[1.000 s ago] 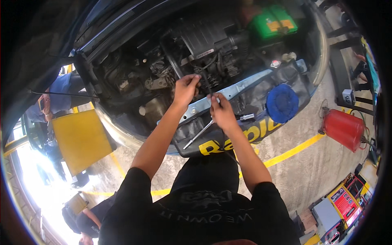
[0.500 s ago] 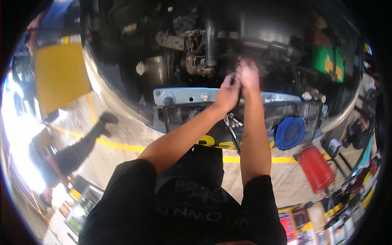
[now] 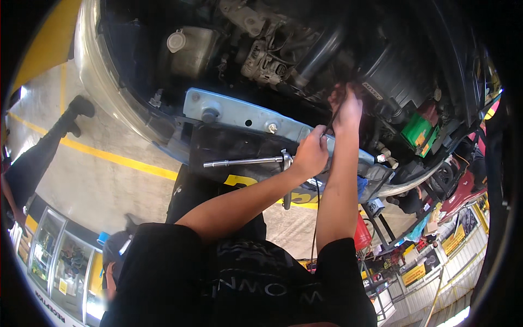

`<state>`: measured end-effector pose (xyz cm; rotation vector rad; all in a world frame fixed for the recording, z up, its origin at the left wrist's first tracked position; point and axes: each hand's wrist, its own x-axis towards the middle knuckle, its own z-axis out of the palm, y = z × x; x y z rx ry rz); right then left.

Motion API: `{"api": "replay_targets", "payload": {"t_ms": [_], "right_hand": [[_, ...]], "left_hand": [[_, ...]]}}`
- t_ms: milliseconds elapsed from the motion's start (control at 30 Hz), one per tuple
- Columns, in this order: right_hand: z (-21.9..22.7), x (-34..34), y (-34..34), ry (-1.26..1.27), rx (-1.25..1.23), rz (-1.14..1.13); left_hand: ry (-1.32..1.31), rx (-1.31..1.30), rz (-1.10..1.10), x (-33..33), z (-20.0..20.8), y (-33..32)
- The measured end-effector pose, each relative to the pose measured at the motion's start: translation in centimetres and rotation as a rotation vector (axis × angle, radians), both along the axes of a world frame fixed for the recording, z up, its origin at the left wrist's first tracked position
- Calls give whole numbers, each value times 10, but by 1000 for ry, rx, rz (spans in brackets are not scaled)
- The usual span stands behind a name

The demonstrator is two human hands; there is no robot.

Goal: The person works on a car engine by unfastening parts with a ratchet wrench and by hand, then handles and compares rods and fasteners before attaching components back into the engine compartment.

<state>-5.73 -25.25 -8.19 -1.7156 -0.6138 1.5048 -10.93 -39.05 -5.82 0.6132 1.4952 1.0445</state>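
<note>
Over the open engine bay of a car, my right hand (image 3: pixel 347 106) reaches in beside the engine, its fingers curled on a thin black cable (image 3: pixel 315 218). My left hand (image 3: pixel 313 152) is closed around the same cable lower down, just in front of the light-blue metal crossbar (image 3: pixel 234 113). From there the cable hangs down between my forearms. Where its far end goes is hidden in the dark bay. A ratchet with a long chrome extension (image 3: pixel 245 162) lies on the fender cover (image 3: pixel 212 144), close to my left wrist.
A white-capped reservoir (image 3: pixel 190 52) sits left in the bay; a green battery (image 3: pixel 419 133) is at the right. Yellow lines mark the floor (image 3: pixel 120 163). Other people (image 3: pixel 41 144) are at the left. A red cylinder (image 3: pixel 362 234) stands beyond my right forearm.
My hands were together and blurred; now they are apart, with the right one deeper in the bay and the cable showing between them. The view has shifted and tilted.
</note>
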Motion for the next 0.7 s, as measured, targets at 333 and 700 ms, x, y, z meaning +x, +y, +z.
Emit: {"api": "replay_targets", "payload": {"t_ms": [333, 700], "right_hand": [[5, -2, -36, -275, 38, 196], [2, -12, -44, -392, 86, 124]], "left_hand": [[-81, -98, -85, -12, 4, -4], [-127, -151, -81, -33, 17, -1]]}}
